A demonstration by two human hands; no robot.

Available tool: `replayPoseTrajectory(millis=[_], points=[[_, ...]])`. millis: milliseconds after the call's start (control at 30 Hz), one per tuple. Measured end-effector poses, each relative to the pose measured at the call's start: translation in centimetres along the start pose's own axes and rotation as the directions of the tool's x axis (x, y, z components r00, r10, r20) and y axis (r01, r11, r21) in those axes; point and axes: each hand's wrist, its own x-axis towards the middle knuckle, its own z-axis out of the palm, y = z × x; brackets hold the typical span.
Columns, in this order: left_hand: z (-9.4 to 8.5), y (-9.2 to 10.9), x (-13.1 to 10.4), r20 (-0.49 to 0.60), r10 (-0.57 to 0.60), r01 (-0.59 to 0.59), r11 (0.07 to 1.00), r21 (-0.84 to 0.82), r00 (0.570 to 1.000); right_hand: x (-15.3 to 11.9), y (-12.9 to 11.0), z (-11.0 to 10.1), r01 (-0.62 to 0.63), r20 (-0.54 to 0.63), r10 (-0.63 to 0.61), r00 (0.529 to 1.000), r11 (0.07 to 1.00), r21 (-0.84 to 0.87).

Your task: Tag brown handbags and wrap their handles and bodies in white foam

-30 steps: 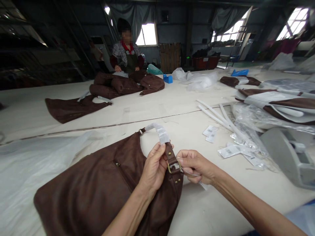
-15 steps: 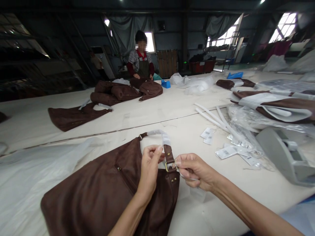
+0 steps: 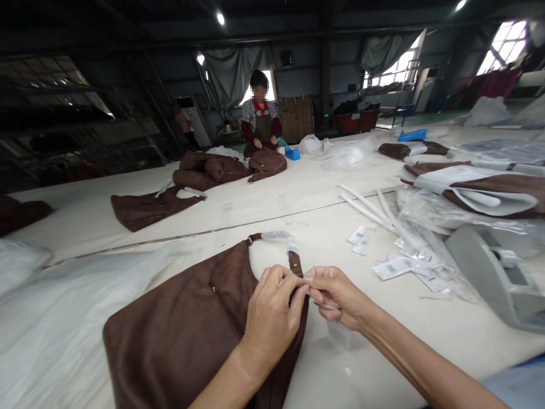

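A dark brown handbag [image 3: 179, 329] lies on the table in front of me, its zipper pull showing near the top edge. White wrapping [image 3: 276, 234] covers the middle of its shoulder strap [image 3: 294, 263]. My left hand [image 3: 272, 318] is closed in a pinch at the near end of the strap and hides the metal ring there; what its fingertips grip is hidden. Touching those fingertips, my right hand [image 3: 336, 295] pinches a thin white strip [image 3: 327, 307], which shows below its fingers.
Paper tags [image 3: 392, 268], white strips [image 3: 370, 213] and a grey tape dispenser [image 3: 489, 278] lie to the right. Wrapped brown bags [image 3: 506, 187] are beyond them. A co-worker [image 3: 260, 116] stands across the table behind more brown bags [image 3: 213, 170]. Plastic sheeting [image 3: 63, 318] spreads at left.
My left hand has moved right and down from the strap to meet my right fingertips, now covering the ring. The view has shifted slightly, and the right hand stays nearly in place.
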Motion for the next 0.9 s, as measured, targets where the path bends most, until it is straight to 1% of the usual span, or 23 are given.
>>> replayPoseTrajectory(millis=[67,200,267,433,533,633,733,800,900], points=[[-0.2,0.1,0.1,0.012,-0.013,0.014,1.0,-0.028,1.0,0.1,-0.2,-0.2,-0.001,0.005,0.001,1.0,1.0,-0.017],[-0.8,0.4,0.4,0.025,-0.102,0.104,0.99,-0.095,0.994,0.2,-0.7,-0.6,-0.007,0.031,0.009,0.999,0.999,-0.051],[-1.0,0.6,0.5,0.03,-0.132,0.134,0.988,-0.08,0.991,0.1,-0.8,-0.7,-0.003,0.041,0.006,0.999,0.998,-0.067],[-0.7,1.1,0.2,0.007,-0.063,0.062,0.996,0.07,0.998,0.0,-0.5,-0.7,0.016,0.06,-0.012,0.998,0.997,-0.071],[-0.3,0.9,0.1,-0.022,-0.065,0.067,0.994,0.087,0.998,0.1,-0.4,-0.5,0.023,0.064,-0.018,0.998,0.997,-0.067],[-0.1,0.6,0.2,0.001,-0.106,0.106,0.993,0.042,0.994,0.2,-0.5,-0.5,0.021,0.065,-0.016,0.998,0.996,-0.084],[-0.3,0.6,0.3,0.04,-0.167,0.169,0.984,-0.058,0.985,0.2,-0.6,-0.8,0.004,0.083,0.006,0.997,0.992,-0.125],[-0.6,0.7,0.4,0.059,-0.221,0.226,0.967,-0.119,0.974,0.2,-0.7,-1.1,0.005,0.091,0.01,0.996,0.988,-0.154],[-0.9,0.9,0.4,0.076,-0.306,0.315,0.934,-0.168,0.949,0.1,-0.9,-1.3,0.025,0.075,-0.011,0.997,0.98,-0.199]])
